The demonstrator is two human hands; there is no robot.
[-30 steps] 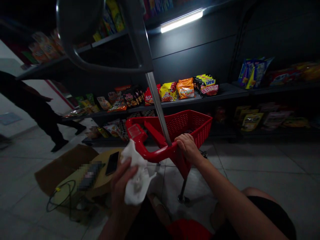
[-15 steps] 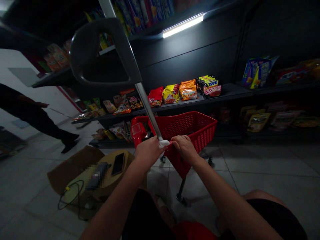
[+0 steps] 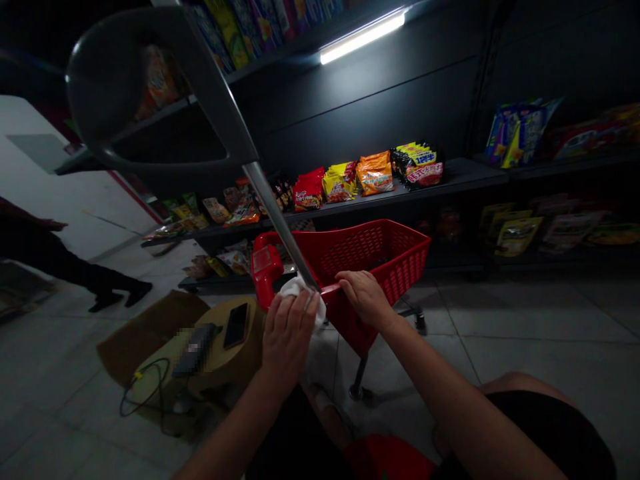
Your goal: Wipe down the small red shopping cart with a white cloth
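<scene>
My left hand (image 3: 289, 340) is shut on a white cloth (image 3: 299, 292), which bunches against the foot of a metal pole (image 3: 276, 225) and hangs below my fingers. The pole rises from a red plastic shopping cart (image 3: 385, 248) to a grey loop handle (image 3: 150, 87) at the upper left. My right hand (image 3: 365, 297) grips the cart's front rim, close to the pole's base. The cart's mesh basket shows no clear contents from here.
Dark shelves (image 3: 400, 190) of snack packets run behind the cart. On the floor at the left, a cardboard sheet (image 3: 150, 337) holds a phone (image 3: 236, 326), a pixelated object and a cable. A person (image 3: 60, 257) in dark clothing walks at the far left.
My left hand with the cloth has shifted slightly down and left at the pole's foot, and the cloth now spreads more widely. The pole leans further left. The person at the left has moved left.
</scene>
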